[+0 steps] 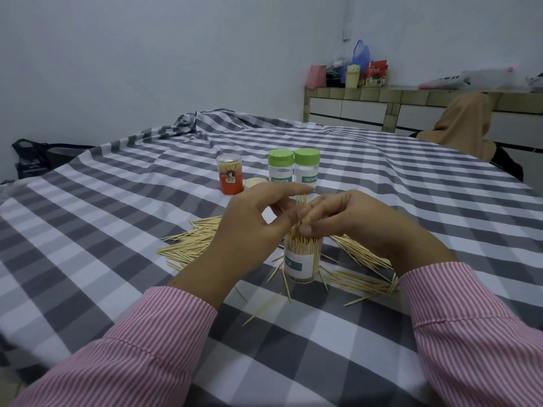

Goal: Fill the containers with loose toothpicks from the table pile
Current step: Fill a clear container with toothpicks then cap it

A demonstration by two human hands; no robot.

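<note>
Toothpicks (302,207), thin wooden slivers, over clear cylinder (302,262)

Plain pale walls (147,54) meet in a corner at the far right. A grey-and-white checked cloth (382,177) covers the table. Behind it runs a tiled counter (382,95) with white drawer fronts, carrying a blue plastic bag (362,54), a pink bag (316,74) and boxes. Light is dim and even.

A grey-and-white checked cloth (117,230) covers the worktop, bunched at its far edge. A dark bag (32,160) sits at far left. On a tiled ledge (382,94) behind stand a pink bag (316,75), a blue plastic bag (361,54) and a red box (377,72).
</note>
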